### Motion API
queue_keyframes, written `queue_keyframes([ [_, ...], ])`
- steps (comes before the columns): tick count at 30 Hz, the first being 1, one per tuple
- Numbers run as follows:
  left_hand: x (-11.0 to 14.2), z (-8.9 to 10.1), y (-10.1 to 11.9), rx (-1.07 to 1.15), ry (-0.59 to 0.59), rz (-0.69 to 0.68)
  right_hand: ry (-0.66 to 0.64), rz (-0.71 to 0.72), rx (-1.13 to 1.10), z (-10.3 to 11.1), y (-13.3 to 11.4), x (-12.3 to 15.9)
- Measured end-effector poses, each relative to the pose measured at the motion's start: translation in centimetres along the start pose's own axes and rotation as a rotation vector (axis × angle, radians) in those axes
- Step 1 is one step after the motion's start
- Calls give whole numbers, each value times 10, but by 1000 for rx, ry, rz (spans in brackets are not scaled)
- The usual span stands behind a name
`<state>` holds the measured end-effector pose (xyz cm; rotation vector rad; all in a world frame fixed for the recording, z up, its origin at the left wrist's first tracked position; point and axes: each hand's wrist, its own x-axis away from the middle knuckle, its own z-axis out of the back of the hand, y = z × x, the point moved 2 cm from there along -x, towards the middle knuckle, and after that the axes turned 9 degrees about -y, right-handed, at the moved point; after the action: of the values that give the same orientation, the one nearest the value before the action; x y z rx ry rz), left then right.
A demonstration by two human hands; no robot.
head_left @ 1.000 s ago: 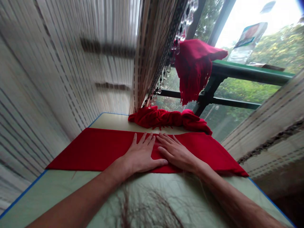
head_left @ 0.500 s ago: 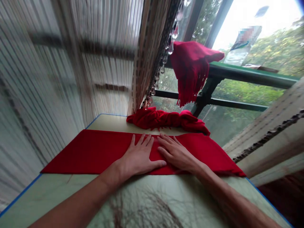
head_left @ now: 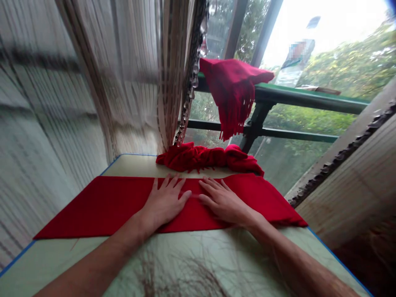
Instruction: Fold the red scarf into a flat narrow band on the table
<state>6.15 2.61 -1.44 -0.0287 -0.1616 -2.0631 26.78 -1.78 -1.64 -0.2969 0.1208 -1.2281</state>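
Observation:
A long red cloth (head_left: 102, 206), folded into a flat band, lies across the pale green table (head_left: 173, 260) from one side edge to the other. My left hand (head_left: 163, 202) rests flat on it, left of the middle, with the fingers spread. Beside it, my right hand (head_left: 224, 200) also lies palm down on the cloth, fingers stretched toward the far edge. A strip of bare red fabric shows between the two hands. Behind the band, a crumpled red scarf (head_left: 210, 156) with some fringe lies at the table's far end.
A fringed red scarf (head_left: 230, 84) hangs over the dark green window rail (head_left: 306, 99). String curtains (head_left: 130, 74) with hanging beads stand along the left, and another curtain (head_left: 346, 198) hangs at the right. Blue edging (head_left: 334, 253) borders the table.
My left hand has slid left over the red cloth, widening the distance between my hands. My right hand stays at nearly the same place on the cloth. The view has shifted slightly.

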Motion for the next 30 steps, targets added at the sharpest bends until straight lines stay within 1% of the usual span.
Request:
queue_keyframes([
  [3,0,2,-4,-16,29,79,-10,-1,-11,5,3,5],
  [4,0,2,-3,-19,29,72,-23,10,-18,5,2,6],
  [6,1,1,2,-14,4,10,-44,28,-29,6,0,6],
  [8,1,0,6,5,-28,-49,-47,37,-41,6,-1,5],
  [9,1,-1,7,18,-37,-57,-39,42,-47,5,-1,5],
  [14,6,0,-1,29,-23,-11,29,37,-55,-5,5,4],
  [18,11,-2,-5,17,-16,12,44,52,-43,-17,15,-2],
  [22,14,-1,-6,31,6,20,30,36,-36,-21,20,-3],
  [24,18,5,-16,32,18,26,20,34,-34,-20,21,-2],
  [25,20,8,-24,29,24,35,20,39,-35,-19,21,-1],
  [28,33,17,-61,8,33,110,29,67,-28,-20,24,-1],
  [30,44,19,-86,-6,17,182,40,70,-18,-23,29,-4],
])
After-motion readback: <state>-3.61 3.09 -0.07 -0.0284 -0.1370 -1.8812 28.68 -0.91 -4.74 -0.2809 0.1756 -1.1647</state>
